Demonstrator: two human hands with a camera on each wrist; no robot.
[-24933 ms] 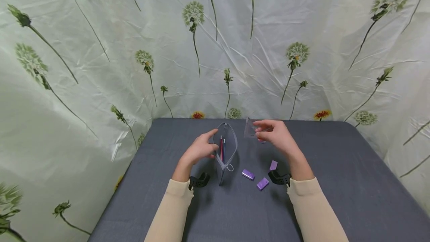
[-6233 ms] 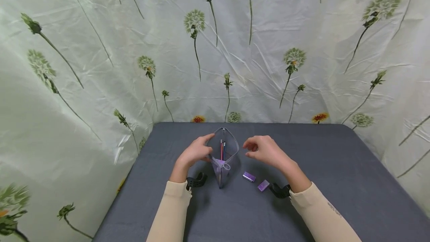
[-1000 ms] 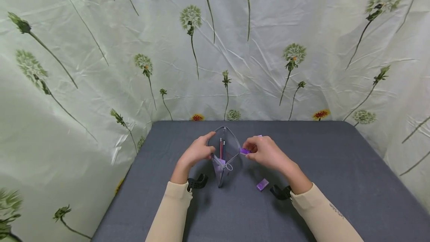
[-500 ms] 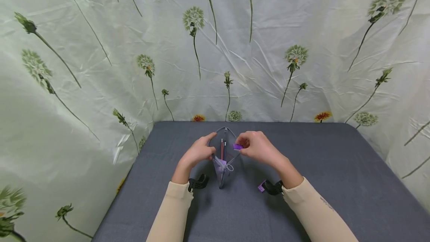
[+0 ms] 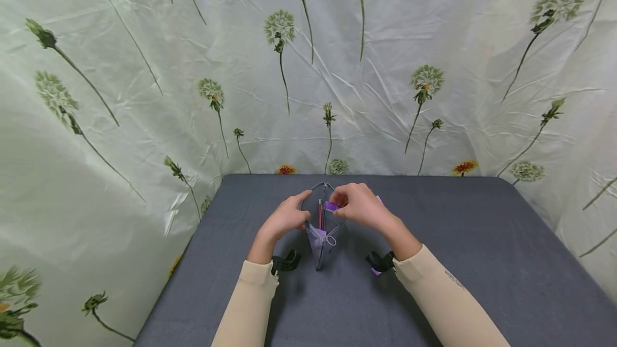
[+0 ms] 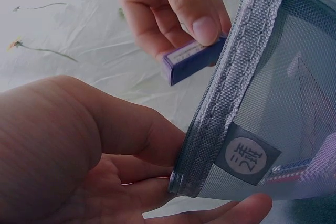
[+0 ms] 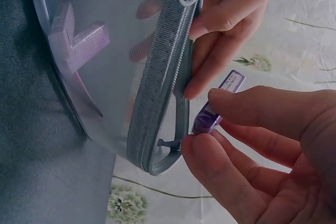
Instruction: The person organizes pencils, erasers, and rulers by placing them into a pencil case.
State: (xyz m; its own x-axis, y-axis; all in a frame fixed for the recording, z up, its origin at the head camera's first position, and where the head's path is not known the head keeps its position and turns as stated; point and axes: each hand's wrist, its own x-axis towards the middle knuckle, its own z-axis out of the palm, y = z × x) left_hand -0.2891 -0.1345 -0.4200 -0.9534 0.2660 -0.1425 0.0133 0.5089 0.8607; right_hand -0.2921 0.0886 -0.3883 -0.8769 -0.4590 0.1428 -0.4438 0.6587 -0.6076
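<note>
A grey mesh zip pencil case (image 5: 318, 255) stands with its mouth open in the head view. My left hand (image 5: 283, 216) pinches its left rim, thumb on one side and fingers on the other in the left wrist view. Between the thumb and fingers of my right hand (image 5: 359, 206) is a small purple wrapped eraser (image 5: 331, 206), at the case's opening. The right wrist view shows this eraser (image 7: 223, 95) tilted beside the zip edge. Pencils (image 5: 320, 214) stand up inside the case. Purple blocks (image 7: 88, 43) show through the mesh near its bottom.
Another purple eraser (image 5: 376, 271) lies on the dark grey table (image 5: 337, 309), mostly hidden by the right wristband (image 5: 380, 261). A purple edge (image 5: 379, 198) peeks out behind my right hand. A flower-print curtain (image 5: 385, 95) hangs behind the table.
My right hand has carried the eraser leftward from beside the case to over its opening. My left hand keeps its hold on the rim.
</note>
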